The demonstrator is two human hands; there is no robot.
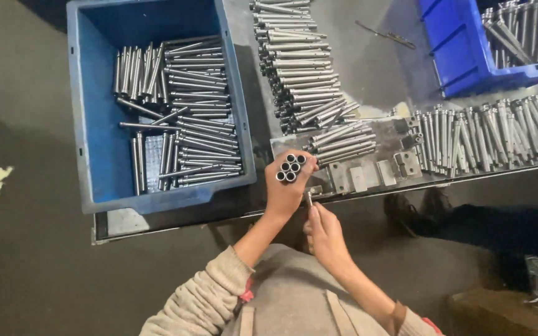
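Left hand: raised over the near edge of the desk, fingers curled tight around a bundle of short metal tubes; about six open tube ends face the camera.
Right hand: just below and right of the left hand, fingertips pinching one single metal tube, held upright and close against the left palm.
Bundle position: above the front edge of the desk, between the light blue bin and the metal fixture plate.
Desk: grey metal surface, seen from above, running across the top of the view.
Light blue bin: on the left of the desk, holding many steel tubes laid in rough rows.
Loose tube stack: piled on the desk just right of that bin, reaching down toward the hands.
Metal fixture plate: flat, with small blocks on it, at the desk's near edge, right of the hands.
Row of tubes: lying side by side along the right part of the desk.
Dark blue bin: top right, also holding tubes.
Sleeves: beige knit, at the bottom of the view.
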